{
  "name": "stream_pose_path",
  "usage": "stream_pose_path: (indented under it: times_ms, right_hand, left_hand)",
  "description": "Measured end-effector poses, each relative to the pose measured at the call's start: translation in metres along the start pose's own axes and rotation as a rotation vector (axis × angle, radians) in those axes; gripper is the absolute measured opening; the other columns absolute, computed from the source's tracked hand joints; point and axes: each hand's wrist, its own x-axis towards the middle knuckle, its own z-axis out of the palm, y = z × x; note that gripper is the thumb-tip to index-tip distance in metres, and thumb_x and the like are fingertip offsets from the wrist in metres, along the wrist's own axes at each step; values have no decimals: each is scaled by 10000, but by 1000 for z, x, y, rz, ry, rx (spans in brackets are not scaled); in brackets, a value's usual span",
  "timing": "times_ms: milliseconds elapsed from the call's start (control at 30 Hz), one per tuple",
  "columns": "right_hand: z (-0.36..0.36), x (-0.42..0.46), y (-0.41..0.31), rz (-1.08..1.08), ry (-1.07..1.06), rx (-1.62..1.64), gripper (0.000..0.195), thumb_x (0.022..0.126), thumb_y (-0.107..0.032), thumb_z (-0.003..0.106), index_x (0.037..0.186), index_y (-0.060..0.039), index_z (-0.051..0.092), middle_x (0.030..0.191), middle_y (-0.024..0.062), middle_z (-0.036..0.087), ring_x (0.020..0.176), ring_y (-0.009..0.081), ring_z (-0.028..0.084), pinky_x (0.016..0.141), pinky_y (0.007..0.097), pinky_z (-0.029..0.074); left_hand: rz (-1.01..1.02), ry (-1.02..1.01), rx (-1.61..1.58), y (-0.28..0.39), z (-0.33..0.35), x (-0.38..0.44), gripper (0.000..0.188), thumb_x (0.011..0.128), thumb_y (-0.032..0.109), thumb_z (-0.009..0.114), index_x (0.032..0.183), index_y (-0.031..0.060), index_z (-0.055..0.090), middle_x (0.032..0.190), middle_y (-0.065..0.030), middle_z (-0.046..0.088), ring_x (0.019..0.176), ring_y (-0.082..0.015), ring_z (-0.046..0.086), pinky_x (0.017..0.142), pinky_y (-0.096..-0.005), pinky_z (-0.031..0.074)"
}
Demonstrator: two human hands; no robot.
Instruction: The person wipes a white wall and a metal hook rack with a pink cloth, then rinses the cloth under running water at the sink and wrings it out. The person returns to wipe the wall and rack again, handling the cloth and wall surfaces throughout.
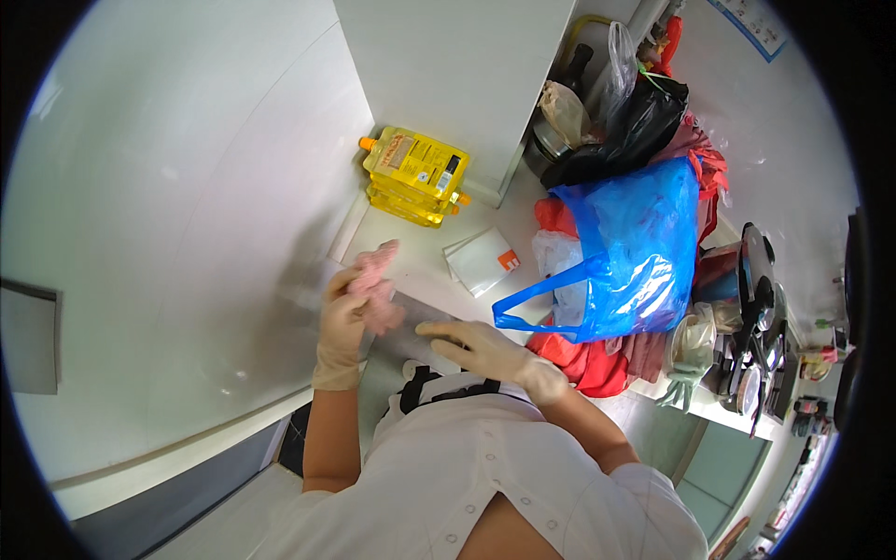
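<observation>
My left hand [342, 329], in a thin off-white glove, grips a crumpled pink cloth [378, 283]. The cloth is slightly blurred and hangs out past the fingertips, close to the white wall. My right hand [483, 348], gloved the same way, is held in front of my waist with its fingers a little apart and nothing in it. Beyond the hands, two flat white items [481, 260], one bearing an orange patch, overlap on the pale surface [413, 262]. Yellow plastic bottles [420, 168] with orange caps lie stacked in the corner behind them.
On the right a large blue plastic bag [637, 259] rests over red bags [588, 364], its handle reaching toward my right hand. Farther back are a black plastic bag [651, 115] and a dark bottle [577, 68]. Pan lids [756, 266] crowd the right side. The white wall [175, 231] bounds the left.
</observation>
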Motion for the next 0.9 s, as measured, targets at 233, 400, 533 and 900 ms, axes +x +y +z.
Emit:
stream_pose_path:
  times_ms: [233,400,533,900]
  right_hand:
    - [45,61,115,22,259,-329,467,871,-274,570,1260,-17,529,1322,212,504,1133,347,551,970,386,442]
    - [22,76,98,305,367,-491,573,870,-255,544,1379,-41,388,1459,183,342,1176,358,522,966,403,457]
    - [7,63,109,620,275,-754,606,845,-199,587,1385,-60,349,1402,200,393,1116,374,555,892,449,495]
    - [9,-24,158,657,315,-893,689,856,-380,576,1391,-7,355,1414,235,400,1183,400,517,942,462,460]
  left_hand:
    - [-695,149,408,-77,-100,-53,191,747,3,564,893,11,686,836,-63,666,677,-123,600,566,-258,477]
    - [-676,205,210,-31,-77,-52,219,787,-17,559,955,2,697,758,-53,659,545,-103,565,485,-240,458]
    - [-522,91,126,-25,-33,-25,230,801,-21,569,1002,-2,681,768,-56,656,555,-107,577,508,-231,470]
    - [-97,-367,1122,-171,178,64,435,810,65,487,1241,66,542,1301,-35,506,1093,-222,555,880,-357,501]
